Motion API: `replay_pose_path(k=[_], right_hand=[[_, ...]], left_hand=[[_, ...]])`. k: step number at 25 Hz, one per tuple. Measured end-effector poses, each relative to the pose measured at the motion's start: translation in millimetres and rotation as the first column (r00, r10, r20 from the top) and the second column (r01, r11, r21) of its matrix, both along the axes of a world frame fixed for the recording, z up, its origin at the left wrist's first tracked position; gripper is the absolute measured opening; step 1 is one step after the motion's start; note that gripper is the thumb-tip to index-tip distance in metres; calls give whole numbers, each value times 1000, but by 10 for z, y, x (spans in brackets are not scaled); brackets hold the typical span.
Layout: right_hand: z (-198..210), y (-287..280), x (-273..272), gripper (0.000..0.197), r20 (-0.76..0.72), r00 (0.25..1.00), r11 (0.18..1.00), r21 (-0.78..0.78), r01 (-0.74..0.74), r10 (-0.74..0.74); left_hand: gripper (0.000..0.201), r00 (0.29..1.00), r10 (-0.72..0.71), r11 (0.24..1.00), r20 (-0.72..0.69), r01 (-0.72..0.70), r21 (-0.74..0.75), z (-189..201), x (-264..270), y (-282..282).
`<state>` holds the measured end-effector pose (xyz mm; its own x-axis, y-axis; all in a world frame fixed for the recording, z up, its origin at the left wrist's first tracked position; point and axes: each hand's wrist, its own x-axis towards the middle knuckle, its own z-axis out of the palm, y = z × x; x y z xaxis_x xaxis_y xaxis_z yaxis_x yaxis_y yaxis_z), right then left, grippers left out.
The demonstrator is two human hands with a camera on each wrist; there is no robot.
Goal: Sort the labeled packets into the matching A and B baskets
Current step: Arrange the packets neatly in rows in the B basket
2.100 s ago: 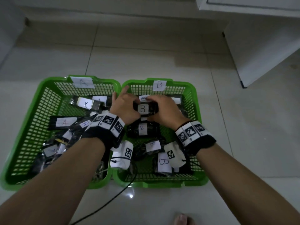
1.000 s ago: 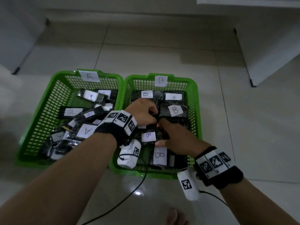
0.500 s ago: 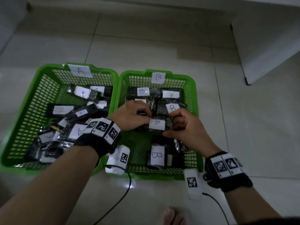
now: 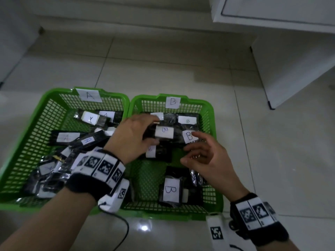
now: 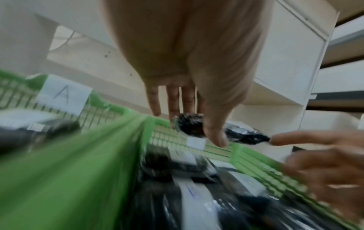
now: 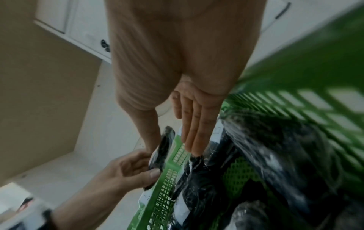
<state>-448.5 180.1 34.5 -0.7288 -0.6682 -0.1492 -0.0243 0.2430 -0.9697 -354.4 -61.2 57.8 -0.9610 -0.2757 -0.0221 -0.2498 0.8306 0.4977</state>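
Observation:
Two green baskets stand side by side on the floor: basket A (image 4: 54,93) on the left, basket B (image 4: 208,105) on the right. Each holds several black packets with white labels. My left hand (image 4: 151,131) pinches a black packet labelled B (image 4: 164,133) between thumb and fingers, over the back half of basket B. The left wrist view shows the same packet (image 5: 190,126) under my thumb. My right hand (image 4: 190,147) hovers just right of it, fingers spread, holding nothing. In the right wrist view its fingers (image 6: 194,124) are straight.
More B packets (image 4: 171,192) lie at the front and back of basket B, and A packets (image 4: 67,137) are piled in basket A. A white cabinet (image 4: 290,69) stands at the back right. A black cable (image 4: 125,230) runs over the tiled floor in front.
Half a second ago both hands held the B packet. My right hand has let go and spread its fingers; my left hand keeps the packet.

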Motion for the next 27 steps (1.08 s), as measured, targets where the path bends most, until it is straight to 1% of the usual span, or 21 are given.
replay_pose_path(k=[1,3,4,5,7,8,10,11,13,15,17,19,20,21,23,24,25,26,27], right_hand=[[12,11,-44,60,-94,996,1000,24,12,-9],[1,15,-165,40,-289,957,995,99,22,8],[-23,15,-222,33,-330,944,992,122,17,24],[-56,22,-255,29,-328,944,992,123,8,33],[-100,54,-285,26,-272,962,997,78,1,21],[-110,76,-288,25,-241,970,999,48,-3,15],[-98,115,-278,26,-203,979,1000,11,-8,10],[-84,125,-276,26,-195,981,1000,15,-9,12],[-73,116,-288,27,-198,980,998,53,-24,34],[-64,110,-287,29,-186,981,996,78,-40,53],[-36,114,-252,31,-227,969,989,131,-71,100],[-9,96,-189,30,-301,925,950,276,-146,230],[9,69,-143,29,-311,899,917,349,-193,308],[6,38,-84,31,-301,873,878,413,-243,383],[-31,-47,25,40,-294,793,774,547,-318,533],[-65,-85,61,42,-297,747,718,614,-329,596],[-91,-121,82,40,-306,713,683,655,-323,630],[-107,-140,80,35,-309,718,687,655,-315,624],[-98,-143,58,30,-285,765,718,624,-310,578]], left_hand=[[50,1000,22,998,-10,-22,-61,51,-98,-80],[46,999,41,980,10,-38,-197,105,-347,-226],[44,998,53,970,32,-44,-241,114,-474,-279],[43,995,70,967,64,-52,-249,95,-575,-317],[41,987,100,970,126,-68,-232,67,-710,-342],[41,984,102,967,146,-63,-248,38,-726,-332],[45,987,65,951,145,-17,-310,-34,-712,-287],[45,989,30,949,147,18,-314,-74,-688,-261],[36,981,-20,962,194,71,-262,-140,-620,-244],[32,969,-23,973,246,78,-215,-161,-526,-233],[30,972,-25,974,234,77,-215,-120,-451,-162],[23,986,-56,984,156,81,-159,-14,-357,26],[18,988,-79,991,134,92,-98,35,-297,140],[14,984,-104,994,146,109,-28,54,-224,253],[13,949,-174,984,262,160,75,14,-94,447],[15,917,-214,977,336,194,94,-44,-41,529],[18,888,-239,971,394,216,102,-99,-1,603],[24,867,-252,968,431,224,117,-153,33,669],[35,852,-266,964,451,230,134,-204,62,725]])
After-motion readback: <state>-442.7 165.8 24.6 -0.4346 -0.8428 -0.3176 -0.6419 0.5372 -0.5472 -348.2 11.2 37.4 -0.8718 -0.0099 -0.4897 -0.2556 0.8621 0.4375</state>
